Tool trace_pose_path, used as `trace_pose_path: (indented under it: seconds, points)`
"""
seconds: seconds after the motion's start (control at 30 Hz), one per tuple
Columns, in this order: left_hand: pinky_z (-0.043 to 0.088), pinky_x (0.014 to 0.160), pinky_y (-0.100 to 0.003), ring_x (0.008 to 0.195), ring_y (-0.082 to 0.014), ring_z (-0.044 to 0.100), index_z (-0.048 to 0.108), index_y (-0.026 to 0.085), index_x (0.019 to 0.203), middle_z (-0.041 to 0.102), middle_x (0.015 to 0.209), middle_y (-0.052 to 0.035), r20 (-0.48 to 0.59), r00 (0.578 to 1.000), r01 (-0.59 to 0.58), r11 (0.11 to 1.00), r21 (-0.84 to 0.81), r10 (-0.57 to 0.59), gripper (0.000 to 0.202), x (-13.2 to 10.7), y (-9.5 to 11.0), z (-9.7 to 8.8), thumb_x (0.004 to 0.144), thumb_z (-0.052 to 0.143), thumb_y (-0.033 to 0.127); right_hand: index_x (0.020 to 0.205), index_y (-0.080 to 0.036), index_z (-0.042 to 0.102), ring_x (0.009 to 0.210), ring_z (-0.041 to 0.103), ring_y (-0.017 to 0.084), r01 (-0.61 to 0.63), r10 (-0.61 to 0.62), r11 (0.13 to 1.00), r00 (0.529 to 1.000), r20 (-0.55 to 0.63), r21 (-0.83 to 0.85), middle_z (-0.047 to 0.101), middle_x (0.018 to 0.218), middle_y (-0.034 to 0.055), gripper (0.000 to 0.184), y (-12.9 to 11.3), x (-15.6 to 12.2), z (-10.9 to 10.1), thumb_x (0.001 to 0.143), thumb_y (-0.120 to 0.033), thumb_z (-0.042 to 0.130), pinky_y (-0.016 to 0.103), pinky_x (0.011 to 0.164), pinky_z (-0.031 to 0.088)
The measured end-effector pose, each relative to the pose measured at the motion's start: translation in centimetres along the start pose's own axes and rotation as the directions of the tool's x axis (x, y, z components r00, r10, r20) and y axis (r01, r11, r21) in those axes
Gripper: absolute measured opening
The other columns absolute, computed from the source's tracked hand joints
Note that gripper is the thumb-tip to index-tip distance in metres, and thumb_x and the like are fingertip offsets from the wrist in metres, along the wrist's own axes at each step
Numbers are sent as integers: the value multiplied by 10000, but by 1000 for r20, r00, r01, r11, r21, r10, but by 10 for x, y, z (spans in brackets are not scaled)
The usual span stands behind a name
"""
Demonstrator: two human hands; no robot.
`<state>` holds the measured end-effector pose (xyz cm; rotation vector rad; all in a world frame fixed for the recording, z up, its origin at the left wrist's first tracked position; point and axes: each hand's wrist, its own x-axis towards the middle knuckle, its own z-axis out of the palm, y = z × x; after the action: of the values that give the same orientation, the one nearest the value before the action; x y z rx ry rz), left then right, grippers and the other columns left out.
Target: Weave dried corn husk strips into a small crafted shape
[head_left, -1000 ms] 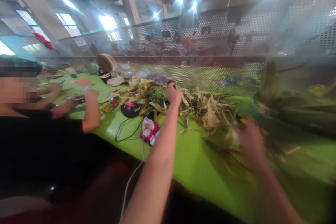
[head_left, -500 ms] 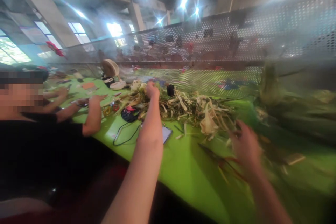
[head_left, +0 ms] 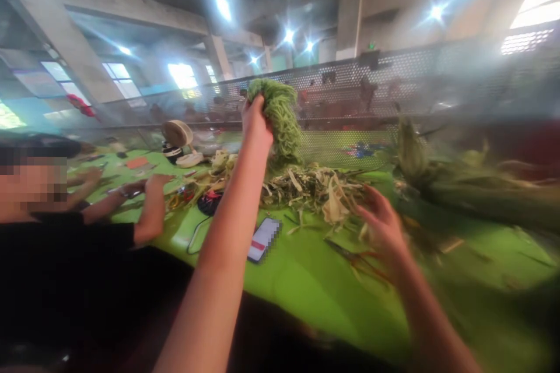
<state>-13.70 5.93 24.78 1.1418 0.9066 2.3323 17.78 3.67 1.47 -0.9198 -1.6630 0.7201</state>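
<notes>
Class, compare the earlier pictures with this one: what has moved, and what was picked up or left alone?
The left hand has lifted a bundle of green strands up from the pile of dried husks. The right hand, open with nothing visible in it, has moved in toward the pile's right end. The scissors and the pile stay on the green table.

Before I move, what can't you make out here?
All in the head view:
Left hand: far fingers hidden behind green strands.
Right hand: blur hides whether it touches the husks.
Phone: screen text too small, partly pixelated.
Dark round object: right side behind left forearm.
</notes>
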Motion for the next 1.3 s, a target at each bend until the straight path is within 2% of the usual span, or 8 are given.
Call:
trace_pose_path:
  seconds: [0.2, 0.27, 0.37, 0.57, 0.7, 0.87, 1.07, 1.3]
  points:
    - [552, 804, -369, 959, -247, 675, 602, 155, 1124, 682, 888, -87, 232, 920, 340, 938, -69, -317, 528, -102, -19, 34, 782, 629, 557, 1454, -313, 378, 1395, 364, 292, 54, -64, 979, 997, 42, 198, 353, 1552, 82, 868, -62, 26, 2, 694, -472, 763, 474, 1114, 352]
    - [554, 780, -366, 911, -235, 680, 618, 149, 1090, 687, 842, -85, 291, 854, 467, 882, -66, -431, 531, -126, -27, 42, 798, 595, 593, 1415, -280, 432, 1334, 439, 295, 38, -54, 971, 997, 63, 234, 482, 1458, 94, 924, -77, 34, 4, 593, -418, 830, 456, 1095, 381]
    - [546, 766, -364, 887, -231, 678, 630, 143, 1070, 693, 839, -93, 371, 777, 565, 824, -53, -509, 547, -150, -34, 45, 813, 571, 621, 1128, -198, 634, 960, 665, 268, -209, 132, 911, 964, 229, 354, 719, 1021, 75, 604, -85, 37, 5, 583, -395, 804, 427, 891, 531]
    - [505, 801, -317, 972, -206, 655, 581, 225, 1219, 684, 1062, -91, 398, 771, 550, 835, -22, -497, 557, -189, -60, 12, 777, 676, 550, 790, -222, 575, 726, 699, 223, -350, 354, 673, 926, 132, 652, 687, 670, -10, 226, -73, 38, -2, 631, -310, 710, 361, 691, 588]
    - [470, 856, -278, 984, -163, 631, 596, 257, 1219, 675, 1029, -32, 483, 678, 565, 814, 139, -553, 570, -226, -89, -16, 704, 781, 418, 821, -227, 574, 774, 708, 254, -403, 422, 592, 893, 158, 698, 710, 694, 24, 168, -69, 44, -8, 704, -327, 642, 407, 700, 606]
    - [473, 773, -233, 803, -119, 611, 650, 183, 1086, 661, 867, -14, 599, 498, 548, 763, 344, -628, 570, -251, -107, -35, 565, 863, 274, 926, -210, 617, 809, 713, 256, -348, 357, 668, 926, 127, 658, 725, 745, 38, 228, -68, 52, -18, 794, -393, 587, 430, 725, 607]
    - [443, 555, -211, 469, -43, 418, 640, 175, 1022, 497, 592, 70, 477, 533, 664, 695, 276, -699, 419, -247, -96, -51, 677, 792, 358, 886, -240, 585, 723, 709, 209, -214, 372, 708, 923, -98, 673, 706, 742, -12, 154, -45, 73, -45, 768, -331, 623, 385, 682, 617]
    - [337, 439, -185, 395, -27, 303, 546, 195, 804, 312, 501, 108, 400, 588, 755, 655, 42, -703, 302, -240, -80, -71, 686, 772, 356, 820, -254, 571, 857, 694, 181, -86, 411, 660, 873, -263, 746, 709, 798, -25, 112, -30, 82, -67, 740, -177, 560, 348, 737, 612]
